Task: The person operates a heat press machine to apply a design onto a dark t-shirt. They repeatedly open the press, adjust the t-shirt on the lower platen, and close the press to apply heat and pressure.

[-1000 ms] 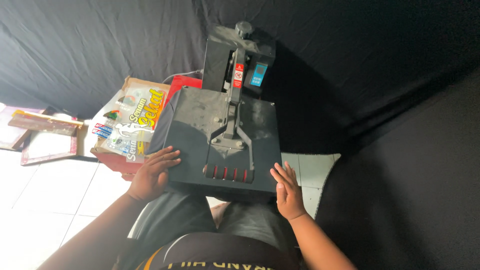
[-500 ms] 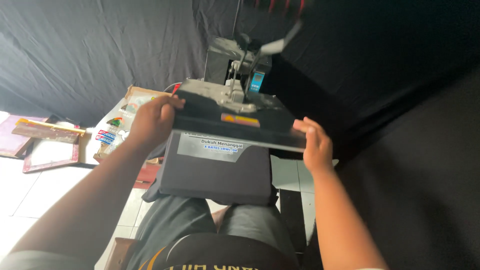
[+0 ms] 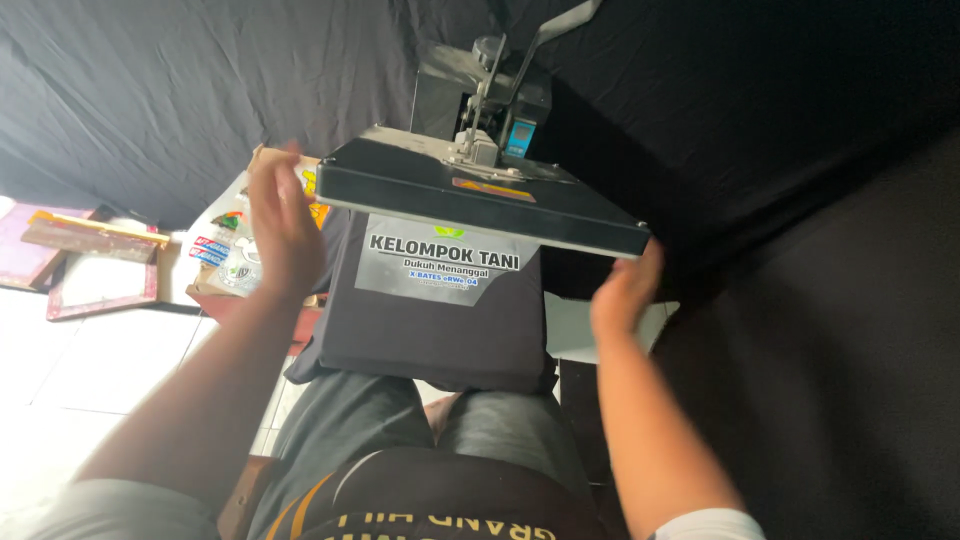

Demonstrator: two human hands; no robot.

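The heat press stands against a black backdrop cloth with its upper platen raised and tilted, exposing a dark garment laid flat on the lower bed and hanging over its front edge, a transfer sheet with white lettering resting on top; judged from this, the plate is open and the sheet is not yet removed. The left hand is open beside the platen's left edge, the right hand open under its right corner, neither gripping anything. Left of the press lie a printed cardboard box and wooden screen frames, well apart from both hands.
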